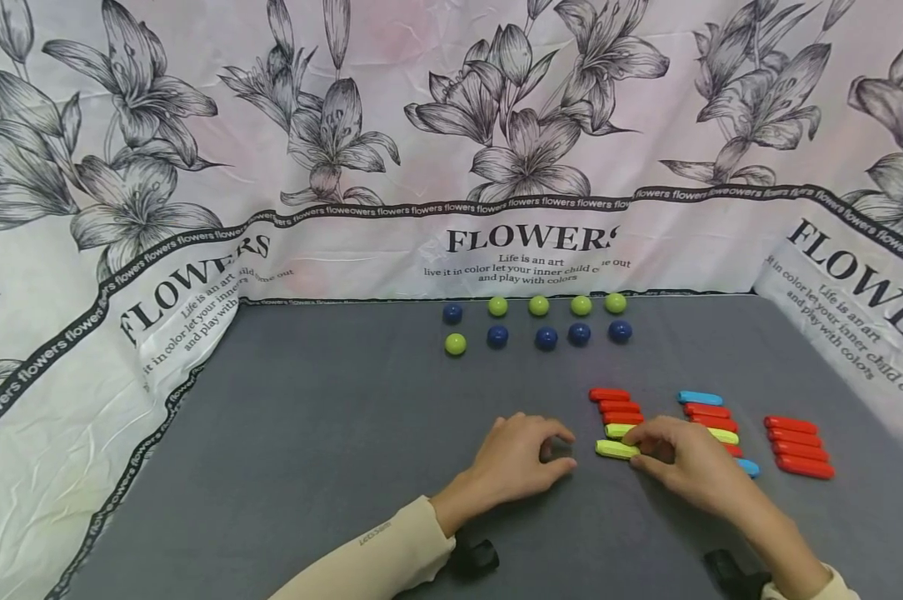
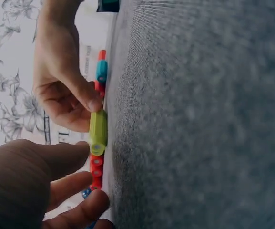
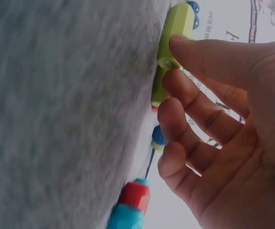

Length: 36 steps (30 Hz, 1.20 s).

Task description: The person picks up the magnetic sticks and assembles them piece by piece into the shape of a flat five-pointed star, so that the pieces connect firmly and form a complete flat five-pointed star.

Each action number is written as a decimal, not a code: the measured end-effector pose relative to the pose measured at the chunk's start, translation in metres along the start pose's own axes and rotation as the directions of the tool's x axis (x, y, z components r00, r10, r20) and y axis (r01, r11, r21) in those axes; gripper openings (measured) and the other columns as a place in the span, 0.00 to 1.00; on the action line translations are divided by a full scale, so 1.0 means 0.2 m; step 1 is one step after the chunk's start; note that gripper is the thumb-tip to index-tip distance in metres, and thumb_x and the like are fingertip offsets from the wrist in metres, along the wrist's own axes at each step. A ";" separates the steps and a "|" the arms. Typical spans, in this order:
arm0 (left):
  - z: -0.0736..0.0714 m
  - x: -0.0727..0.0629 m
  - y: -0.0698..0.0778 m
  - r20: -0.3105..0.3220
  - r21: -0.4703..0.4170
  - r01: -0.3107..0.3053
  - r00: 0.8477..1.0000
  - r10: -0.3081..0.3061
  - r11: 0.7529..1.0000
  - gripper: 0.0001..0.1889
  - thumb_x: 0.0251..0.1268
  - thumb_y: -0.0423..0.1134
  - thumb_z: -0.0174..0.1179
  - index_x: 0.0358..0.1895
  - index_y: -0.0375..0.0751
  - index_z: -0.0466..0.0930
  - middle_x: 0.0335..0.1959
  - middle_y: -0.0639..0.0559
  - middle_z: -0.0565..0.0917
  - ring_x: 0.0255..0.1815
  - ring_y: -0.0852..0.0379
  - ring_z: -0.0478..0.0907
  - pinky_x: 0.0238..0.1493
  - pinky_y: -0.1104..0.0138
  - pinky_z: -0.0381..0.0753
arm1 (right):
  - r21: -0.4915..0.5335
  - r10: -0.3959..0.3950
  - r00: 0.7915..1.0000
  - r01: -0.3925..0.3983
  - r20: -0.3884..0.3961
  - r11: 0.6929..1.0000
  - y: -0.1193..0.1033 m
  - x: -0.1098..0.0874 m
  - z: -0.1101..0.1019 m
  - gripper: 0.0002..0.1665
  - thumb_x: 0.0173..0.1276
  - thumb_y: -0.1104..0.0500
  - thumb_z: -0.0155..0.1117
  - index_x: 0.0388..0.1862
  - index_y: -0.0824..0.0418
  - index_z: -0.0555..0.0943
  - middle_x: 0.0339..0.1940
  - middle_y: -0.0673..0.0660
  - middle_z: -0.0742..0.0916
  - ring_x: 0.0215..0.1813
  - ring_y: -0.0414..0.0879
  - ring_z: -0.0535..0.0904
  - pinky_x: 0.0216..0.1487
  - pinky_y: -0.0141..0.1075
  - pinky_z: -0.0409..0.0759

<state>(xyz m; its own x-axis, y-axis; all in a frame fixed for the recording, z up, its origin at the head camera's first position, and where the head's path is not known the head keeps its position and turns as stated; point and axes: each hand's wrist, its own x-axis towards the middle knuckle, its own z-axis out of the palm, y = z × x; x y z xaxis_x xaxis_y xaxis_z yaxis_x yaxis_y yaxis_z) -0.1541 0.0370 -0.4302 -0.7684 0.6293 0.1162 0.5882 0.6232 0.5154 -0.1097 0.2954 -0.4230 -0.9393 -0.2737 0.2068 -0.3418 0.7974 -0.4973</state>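
My right hand point(image 1: 695, 467) pinches the right end of a ridged yellow-green plastic rod point(image 1: 615, 449) between thumb and index finger. In the right wrist view, the thumb lies on this rod point(image 3: 177, 31) close to its end, while the other fingers are loosely bent. The rod is the nearest one in a column on the dark cloth, just in front of another yellow-green rod point(image 1: 618, 430). To its left, my left hand point(image 1: 522, 458) holds nothing, thumb and fingers apart in a loose curve. The left wrist view shows those fingers near the rod's end, which bears a small metallic spot point(image 2: 97, 147).
Red rods point(image 1: 622, 407) lie behind the yellow-green ones. A mixed column with a blue rod point(image 1: 700, 398) is partly hidden by my right hand. Farther right are red rods point(image 1: 800, 448). Green balls point(image 1: 539, 306) and blue balls point(image 1: 546, 338) form two rows near the flowered backdrop point(image 1: 346, 250).
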 end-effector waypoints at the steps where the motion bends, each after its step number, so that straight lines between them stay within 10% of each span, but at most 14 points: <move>1: 0.00 0.00 -0.01 0.010 -0.007 0.005 1.000 -0.005 1.000 0.15 0.66 0.52 0.68 0.52 0.56 0.88 0.20 0.67 0.73 0.22 0.71 0.66 0.27 0.75 0.63 | 0.011 0.002 1.000 -0.002 0.008 1.000 -0.01 0.00 0.01 0.15 0.55 0.64 0.80 0.39 0.51 0.87 0.30 0.41 0.83 0.27 0.29 0.70 0.28 0.30 0.71; 17: -0.01 -0.04 -0.06 0.027 -0.006 0.022 0.999 -0.022 1.000 0.10 0.60 0.53 0.73 0.39 0.55 0.90 0.22 0.67 0.79 0.20 0.72 0.67 0.23 0.76 0.65 | 0.242 -0.083 0.981 0.039 0.173 0.970 -0.15 0.10 0.12 0.10 0.63 0.60 0.75 0.42 0.49 0.86 0.30 0.42 0.84 0.25 0.32 0.71 0.26 0.31 0.73; 36: -0.14 -0.14 -0.23 0.080 -0.096 0.127 0.990 -0.120 0.987 0.08 0.60 0.51 0.73 0.39 0.57 0.89 0.17 0.64 0.75 0.15 0.67 0.66 0.19 0.73 0.66 | 0.239 -0.163 0.967 0.114 0.194 0.964 -0.28 0.23 0.27 0.10 0.63 0.58 0.76 0.41 0.48 0.87 0.29 0.42 0.80 0.27 0.31 0.69 0.29 0.30 0.72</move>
<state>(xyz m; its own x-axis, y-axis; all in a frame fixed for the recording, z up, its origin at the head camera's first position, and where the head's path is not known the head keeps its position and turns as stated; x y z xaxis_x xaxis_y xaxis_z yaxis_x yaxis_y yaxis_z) -0.1655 -0.0222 -0.4341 -0.8106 0.5854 -0.0151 0.4588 0.6507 0.6050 -0.1350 0.2083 -0.4310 -0.8587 -0.4989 0.1170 -0.4436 0.6094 -0.6572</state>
